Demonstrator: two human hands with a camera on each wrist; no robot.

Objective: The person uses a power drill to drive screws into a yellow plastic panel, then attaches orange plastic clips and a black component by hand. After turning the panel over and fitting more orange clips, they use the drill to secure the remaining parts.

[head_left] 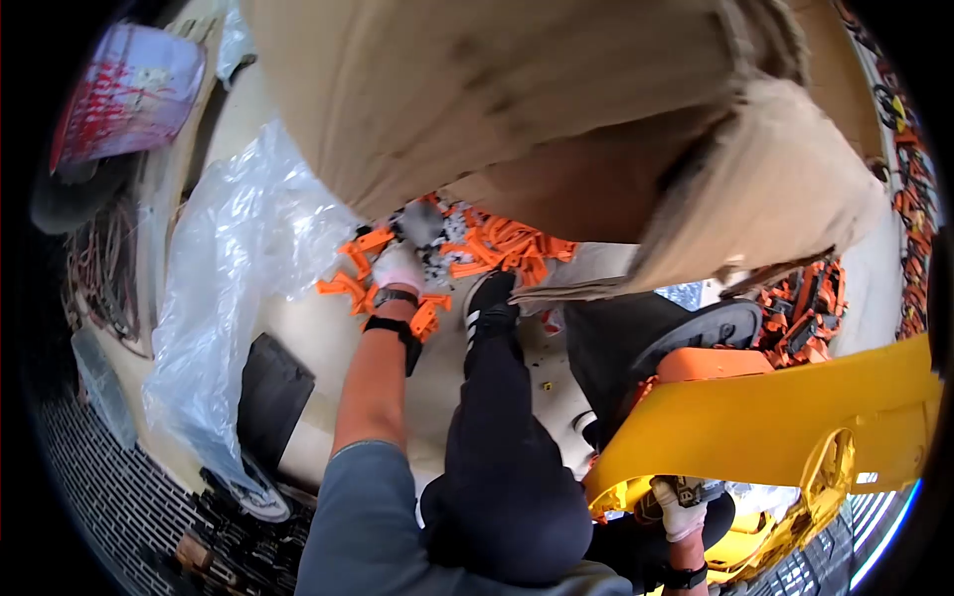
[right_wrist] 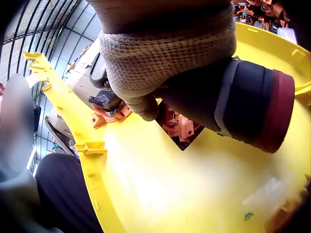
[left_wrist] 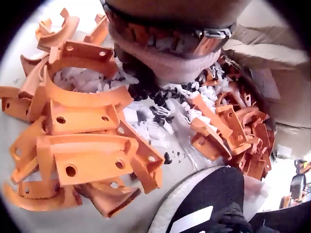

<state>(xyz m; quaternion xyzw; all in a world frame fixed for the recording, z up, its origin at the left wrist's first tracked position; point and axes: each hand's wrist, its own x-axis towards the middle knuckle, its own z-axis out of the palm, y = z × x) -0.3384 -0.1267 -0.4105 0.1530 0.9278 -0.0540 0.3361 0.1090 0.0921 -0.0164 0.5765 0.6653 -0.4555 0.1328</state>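
Panel [head_left: 740, 422] of yellow plastic stood at the person's right side, near the knee. The right grip [head_left: 681, 519] was at this panel, with its gloved fingers curled around a dark tool [right_wrist: 255, 107] that had a red end. Below the tool, the panel had a square hole, and orange pieces showed through it.

The left grip [head_left: 399, 266] was down on the floor, between the orange brackets [left_wrist: 95, 162]. Around it lay white clips [left_wrist: 141, 119] and small black bits [left_wrist: 162, 112]. Its fingertips were hidden, so I could not tell whether it pinched something. A dark shoe [left_wrist: 209, 204] was just beside the heap, and a large carton [head_left: 517, 89] hung over the view.

In my judgement, the panel was stiff and rather light for its width, but its shiny face could slip under a glove, so the ribbed edge seemed the better place to hold. The tool looked the heaviest in the front, and the whole hand around its body was sensible. The clips seemed very light and a little springy, best taken singly by finger and thumb. The brackets looked rigid, convenient to lift by the curved wall.
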